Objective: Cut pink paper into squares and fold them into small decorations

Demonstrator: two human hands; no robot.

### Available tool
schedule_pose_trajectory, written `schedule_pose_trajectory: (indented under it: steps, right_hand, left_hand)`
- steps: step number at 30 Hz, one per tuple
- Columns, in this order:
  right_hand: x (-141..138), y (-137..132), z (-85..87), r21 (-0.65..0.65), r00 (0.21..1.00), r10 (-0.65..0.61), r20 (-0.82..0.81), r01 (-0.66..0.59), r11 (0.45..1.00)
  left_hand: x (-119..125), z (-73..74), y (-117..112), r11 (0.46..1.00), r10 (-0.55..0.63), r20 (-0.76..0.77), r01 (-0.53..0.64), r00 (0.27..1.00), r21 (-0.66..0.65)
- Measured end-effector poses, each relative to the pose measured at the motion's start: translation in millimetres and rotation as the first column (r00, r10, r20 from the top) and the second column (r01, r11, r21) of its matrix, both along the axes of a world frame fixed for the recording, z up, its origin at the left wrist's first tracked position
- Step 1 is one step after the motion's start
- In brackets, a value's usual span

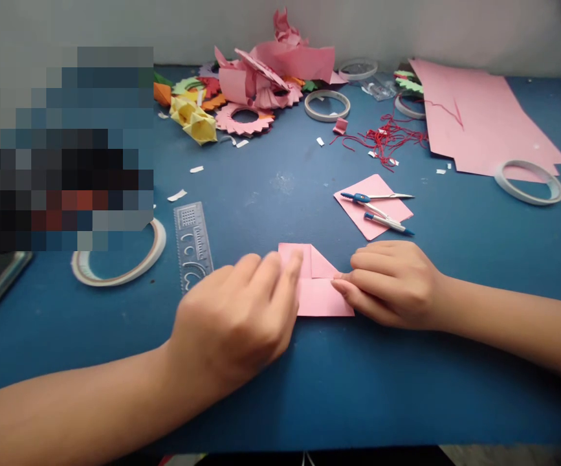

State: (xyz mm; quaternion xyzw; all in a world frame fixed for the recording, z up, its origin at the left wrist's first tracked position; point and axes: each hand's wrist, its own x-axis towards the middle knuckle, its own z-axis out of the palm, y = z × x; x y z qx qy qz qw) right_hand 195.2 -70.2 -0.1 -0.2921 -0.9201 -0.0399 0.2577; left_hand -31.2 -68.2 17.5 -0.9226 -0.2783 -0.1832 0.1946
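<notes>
A small folded pink paper [316, 288] lies on the blue table [280, 388] between my hands. My left hand [239, 317] rests on its left side, fingers curled and pressing down on the paper. My right hand [389, 285] presses the paper's right edge with its fingertips pinched together along a fold. A triangular flap shows at the paper's top right.
A pink paper square [352, 210] carries a compass [374, 197] and a pen [387, 224]. A clear ruler [193, 246] and tape rolls [120, 265] [530, 182] [327, 105] lie around. Paper flowers and scraps [255, 84], red thread [389, 139] and large pink sheets [484, 120] sit at the back.
</notes>
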Motion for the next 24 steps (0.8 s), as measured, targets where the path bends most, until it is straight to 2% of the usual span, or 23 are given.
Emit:
schedule_pose_trajectory:
  steps: [2, 5, 8, 13, 16, 19, 24]
  right_hand:
    - [0, 2, -1.3, -0.008, 1.000, -0.005, 0.011, 0.005, 1.000]
    - [0, 3, -3.5, -0.081, 1.000, -0.019, 0.019, 0.021, 0.996]
    - [0, 2, -5.5, -0.125, 0.999, -0.049, 0.016, 0.050, 0.991]
    - [-2, -1, -8.2, -0.003, 0.994, -0.104, 0.012, 0.105, 0.995]
    - [-2, -1, -8.4, 0.044, 0.992, -0.127, 0.008, 0.127, 0.991]
    - [-2, -2, -8.3, 0.063, 0.987, -0.158, 0.007, 0.157, 0.986]
    - [0, -2, -7.3, -0.009, 0.978, -0.207, -0.038, 0.206, 0.978]
  left_hand:
    - [0, -0.6, 4, 0.990, 0.139, -0.013, -0.139, 0.990, -0.012]
    - [1, -4.2, 10, 0.973, 0.209, -0.052, -0.213, 0.977, -0.091]
    - [1, -8.0, 13, 0.969, 0.187, -0.014, -0.186, 0.982, -0.162]
    - [2, -6.9, 12, 0.958, 0.140, 0.091, -0.112, 0.986, -0.264]
    - [2, -5.2, 8, 0.968, 0.090, 0.145, -0.052, 0.985, -0.246]
    - [2, -4.7, 3, 0.983, 0.022, 0.117, 0.000, 0.993, -0.182]
    - [3, -6.1, -7, 0.990, -0.031, 0.082, 0.043, 0.996, -0.137]
